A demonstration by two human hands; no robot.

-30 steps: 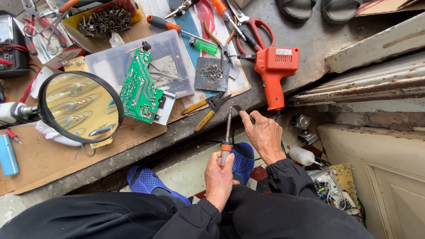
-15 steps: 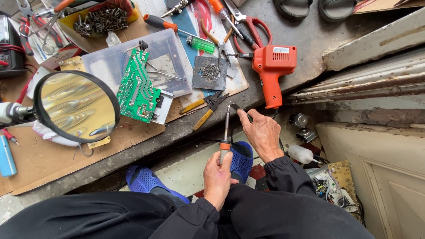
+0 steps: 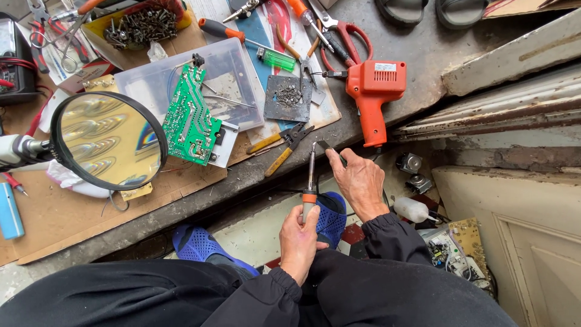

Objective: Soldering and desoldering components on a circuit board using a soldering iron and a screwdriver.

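The left hand (image 3: 298, 237) wraps its fingers around the handle of a soldering iron (image 3: 310, 179), held upright above the lap, tip near the bench edge. The right hand (image 3: 358, 181) pinches a small dark piece (image 3: 324, 145) just beside that tip. Yellow-handled pliers (image 3: 283, 145) and an orange soldering gun (image 3: 372, 94) lie on the bench beyond.
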